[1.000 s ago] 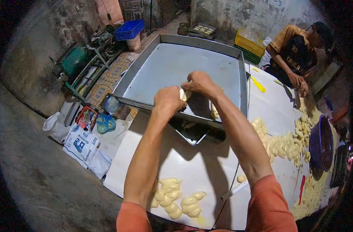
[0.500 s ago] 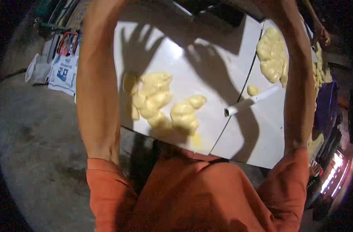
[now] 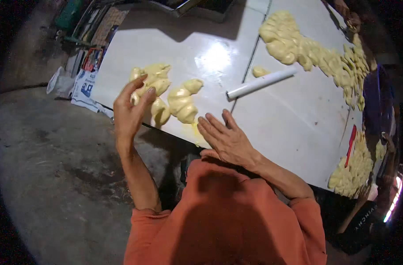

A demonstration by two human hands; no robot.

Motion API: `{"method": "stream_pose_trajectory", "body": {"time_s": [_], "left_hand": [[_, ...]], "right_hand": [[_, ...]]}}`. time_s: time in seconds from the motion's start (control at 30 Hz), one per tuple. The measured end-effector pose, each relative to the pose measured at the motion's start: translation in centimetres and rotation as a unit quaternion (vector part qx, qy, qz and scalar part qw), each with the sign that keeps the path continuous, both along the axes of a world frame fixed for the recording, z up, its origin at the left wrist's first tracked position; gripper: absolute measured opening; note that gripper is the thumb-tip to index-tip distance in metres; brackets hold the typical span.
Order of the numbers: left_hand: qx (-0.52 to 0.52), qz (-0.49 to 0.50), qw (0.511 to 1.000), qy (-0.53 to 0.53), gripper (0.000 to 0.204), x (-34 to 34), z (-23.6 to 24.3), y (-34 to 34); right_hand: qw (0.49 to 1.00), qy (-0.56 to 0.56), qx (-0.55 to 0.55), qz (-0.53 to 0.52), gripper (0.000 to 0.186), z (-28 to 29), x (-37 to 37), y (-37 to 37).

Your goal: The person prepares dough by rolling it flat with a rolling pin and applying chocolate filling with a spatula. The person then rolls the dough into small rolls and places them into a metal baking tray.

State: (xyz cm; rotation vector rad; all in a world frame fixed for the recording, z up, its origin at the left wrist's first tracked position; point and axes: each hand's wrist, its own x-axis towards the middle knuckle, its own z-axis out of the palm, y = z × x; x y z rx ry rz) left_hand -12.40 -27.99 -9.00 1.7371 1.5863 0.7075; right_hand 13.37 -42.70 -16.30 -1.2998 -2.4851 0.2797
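Observation:
Pale yellow, glossy dough pieces [image 3: 155, 75] lie in a cluster near the left front edge of the white tiled table. My left hand [image 3: 130, 106] is over the left side of this cluster, thumb and forefinger spread apart; whether the fingertips touch the dough I cannot tell. Just right of the cluster sits another lump of dough [image 3: 182, 101]. Beside that lump, my right hand [image 3: 225, 137] lies low over the table edge with its fingers stretched out, near a yellow smear [image 3: 197, 132]. Neither hand grips anything.
A white pipe-like roller [image 3: 261, 83] lies across a tile joint, a small dough ball [image 3: 260, 71] behind it. More dough pieces [image 3: 307, 51] spread to the right. A red knife [image 3: 350, 145] rests on dough at the right. A dark tray [image 3: 179, 6] stands at the back; another person's hand [image 3: 353, 21] shows far right.
Both hands, earlier out of sight beyond the top edge with arms stretched forward, have come back to the near side by the dough. The view has shifted, showing more table on the right.

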Motion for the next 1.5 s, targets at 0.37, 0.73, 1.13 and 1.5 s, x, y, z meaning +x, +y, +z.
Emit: {"method": "stream_pose_trajectory", "body": {"time_s": [0.37, 0.73, 1.13, 1.5], "left_hand": [[-0.021, 0.041, 0.999, 0.011, 0.044, -0.9, -1.7, -9.8], [-0.024, -0.112, 0.993, 0.009, 0.048, 8.9, 1.5, -9.8], [-0.033, -0.197, 0.979, 0.047, 0.045, 12.0, 1.8, -9.5], [0.03, -0.011, 0.996, 0.085, 0.039, 2.0, -1.1, -7.2]], "right_hand": [[0.801, -0.103, -0.108, -0.579, 0.091, -4.6, 21.2, -20.4], [0.751, -0.103, -0.099, -0.644, 0.084, -4.0, 28.4, -21.3], [0.918, 0.0, -0.095, -0.385, 0.09, -2.6, 16.5, -10.3], [0.94, 0.206, -0.044, -0.267, 0.031, 5.3, 10.0, 3.4]]}}
